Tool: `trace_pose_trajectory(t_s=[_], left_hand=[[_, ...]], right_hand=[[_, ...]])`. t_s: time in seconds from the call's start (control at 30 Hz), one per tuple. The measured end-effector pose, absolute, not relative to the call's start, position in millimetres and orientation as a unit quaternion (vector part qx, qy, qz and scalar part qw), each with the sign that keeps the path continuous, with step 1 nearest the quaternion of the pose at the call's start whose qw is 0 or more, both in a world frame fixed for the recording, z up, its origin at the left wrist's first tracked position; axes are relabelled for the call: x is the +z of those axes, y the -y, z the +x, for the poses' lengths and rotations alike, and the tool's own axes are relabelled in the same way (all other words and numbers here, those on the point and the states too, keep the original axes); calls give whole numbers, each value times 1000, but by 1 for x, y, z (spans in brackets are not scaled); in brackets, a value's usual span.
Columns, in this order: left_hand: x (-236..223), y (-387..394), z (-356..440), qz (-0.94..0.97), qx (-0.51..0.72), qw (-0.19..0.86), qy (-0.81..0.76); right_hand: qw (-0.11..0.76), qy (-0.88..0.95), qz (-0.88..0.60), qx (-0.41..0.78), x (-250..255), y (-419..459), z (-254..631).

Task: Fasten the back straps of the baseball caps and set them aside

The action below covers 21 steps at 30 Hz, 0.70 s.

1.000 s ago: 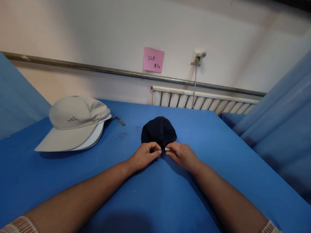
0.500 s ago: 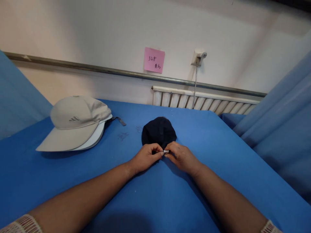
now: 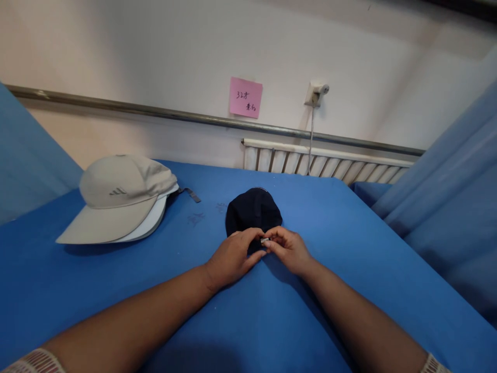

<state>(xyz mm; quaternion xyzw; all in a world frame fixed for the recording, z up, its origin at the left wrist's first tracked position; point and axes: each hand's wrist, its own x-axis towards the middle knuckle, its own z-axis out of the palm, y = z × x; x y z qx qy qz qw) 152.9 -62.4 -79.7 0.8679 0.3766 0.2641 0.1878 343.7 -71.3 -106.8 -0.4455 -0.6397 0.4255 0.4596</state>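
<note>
A dark navy cap (image 3: 253,210) lies on the blue-covered table, its rounded crown facing up and its back edge towards me. At that near edge is a small shiny metal buckle (image 3: 264,241). The thumb and fingers of my right hand (image 3: 291,252) pinch the buckle from the right. From the left, my left hand (image 3: 231,260) curls its fingers at the cap's strap, with the thumb stretched out below the buckle. The strap itself is mostly hidden behind the fingers.
Stacked beige and white caps (image 3: 112,181) sit at the left, a dark strap (image 3: 190,194) trailing from them. Behind the blue table (image 3: 318,217) are a radiator (image 3: 295,159), a metal rail (image 3: 166,115), a plugged-in socket (image 3: 314,94) and a pink note (image 3: 246,97). Blue curtains (image 3: 446,207) hang at both sides.
My left thumb has moved off the buckle and now reaches out below it, the left fingers arching higher. My right hand keeps its pinch, shifted slightly left. The caps stay put.
</note>
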Motion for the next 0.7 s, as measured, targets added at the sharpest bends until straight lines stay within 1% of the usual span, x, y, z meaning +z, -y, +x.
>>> trace_pose_trajectory(t_s=[0.07,0.17,0.33,0.5,0.7], left_hand=[[-77,62,153,867,256,185,-386],[-76,61,153,868,251,183,-388],[-78,61,154,875,238,159,-390],[-76,62,155,876,227,118,-410],[-74,56,152,858,236,138,-435]], right_hand=[[477,617,-428,456,-107,72,341],[498,598,-418,468,-105,71,339],[507,580,-417,482,-105,70,338],[517,582,-435,452,-106,71,338],[548,561,-461,415,-101,63,355]])
